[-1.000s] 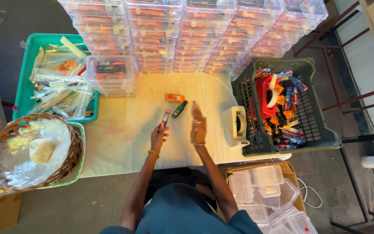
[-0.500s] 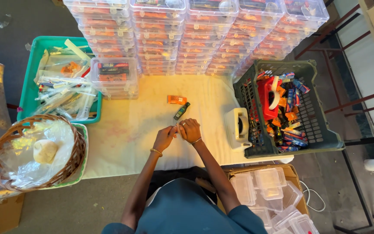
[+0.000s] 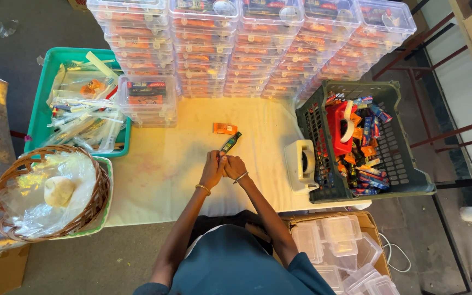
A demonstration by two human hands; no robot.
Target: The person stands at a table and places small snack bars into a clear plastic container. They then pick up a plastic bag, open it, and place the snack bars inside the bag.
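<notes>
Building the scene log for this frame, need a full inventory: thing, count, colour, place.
small orange pack: one, orange, on the table ahead of the hands
small dark item: one, dark green-black, just beyond the hands
table: one, cream cover, centre
clear lidded boxes: many, stacked along the far edge; count unclear
teal tray: one, far left, holds clear sleeves
wicker basket: one, brown, near left, plastic and a pale lump inside
white dispenser: one, right of the hands
dark crate: one, right, full of mixed coloured packs
empty clear containers: several, cardboard box, near right
left hand, right hand: pressed together at the near edge; contents hidden
</notes>
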